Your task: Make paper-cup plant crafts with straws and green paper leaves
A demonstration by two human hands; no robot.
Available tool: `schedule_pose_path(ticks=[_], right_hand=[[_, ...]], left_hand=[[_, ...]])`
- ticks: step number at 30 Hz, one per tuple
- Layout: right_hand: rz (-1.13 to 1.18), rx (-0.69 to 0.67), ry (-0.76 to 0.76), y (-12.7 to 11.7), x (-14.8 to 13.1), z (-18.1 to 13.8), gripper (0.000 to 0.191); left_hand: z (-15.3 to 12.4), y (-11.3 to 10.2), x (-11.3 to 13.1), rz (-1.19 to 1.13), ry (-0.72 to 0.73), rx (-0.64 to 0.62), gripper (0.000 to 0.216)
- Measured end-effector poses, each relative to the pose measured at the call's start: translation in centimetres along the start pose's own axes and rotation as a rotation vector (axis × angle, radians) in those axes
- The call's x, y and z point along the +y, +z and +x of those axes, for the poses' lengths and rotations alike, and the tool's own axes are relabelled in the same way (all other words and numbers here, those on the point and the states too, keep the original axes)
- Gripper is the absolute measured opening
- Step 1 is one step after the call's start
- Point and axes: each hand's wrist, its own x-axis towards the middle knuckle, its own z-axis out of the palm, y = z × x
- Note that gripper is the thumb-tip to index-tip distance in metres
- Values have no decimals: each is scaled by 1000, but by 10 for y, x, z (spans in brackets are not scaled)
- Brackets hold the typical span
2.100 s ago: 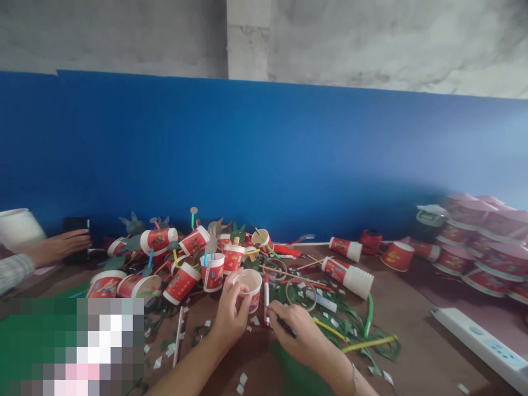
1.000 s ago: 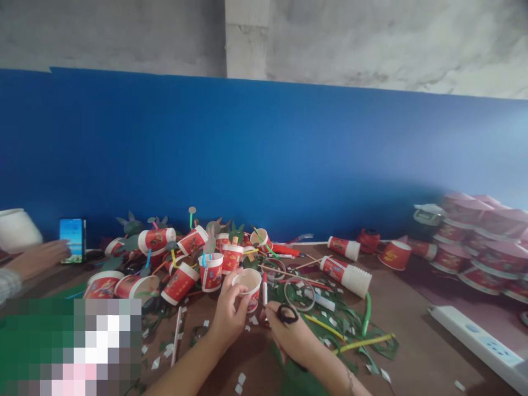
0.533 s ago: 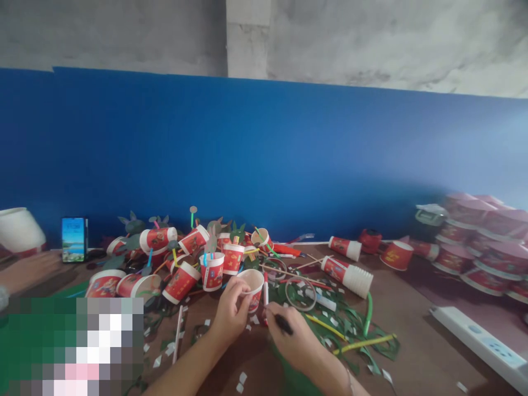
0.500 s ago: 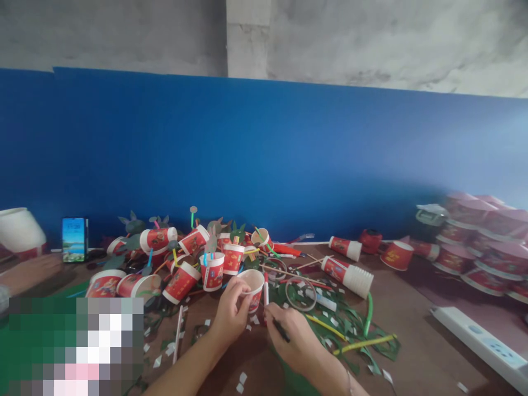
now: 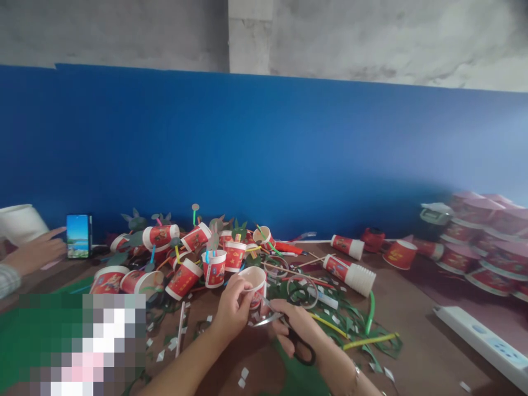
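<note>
My left hand is closed on the rim of a red-and-white paper cup, which stands tilted with its mouth up. In my right hand are scissors with black handles and metal blades. Their blades stand apart, pointing at the lower side of the cup. Whether a blade touches the cup I cannot tell. Just behind the held cup are more red paper cups, one with blue strips at its rim and another beside it.
Many cups with straws and green paper cut-outs heap up at the back left. A tape roll, a nested cup stack and green scraps lie to the right. A power strip is far right. Another person's hand touches a phone.
The scissors in my right hand have turned, and their spread blades now show beside the cup. The other person's hand has risen to the phone screen. The view has shifted slightly.
</note>
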Motion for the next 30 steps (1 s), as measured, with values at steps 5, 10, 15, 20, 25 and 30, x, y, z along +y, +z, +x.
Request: schedule_pose_path(ticks=[5,10,15,20,25,30], right_hand=[[-625,309,-383,7,10,-7,21],[-532,252,-266,7,4,-9,23],[168,-28,67,-1,-10,-6,28],[-92,60,-10,2,-4,-5,30],[-873,349,-464,9,8,-11,11],[-521,233,-277,7,2,-11,23]], left_hand=[[0,1,-2,14,11,-16,13],[0,1,-2,23,17,-10,13],[0,-1,1,26,27,4,13],[0,0,0,40,35,0,14],[-1,1,-2,31,23,-2,13],[0,1,-2,40,30,-5,15]])
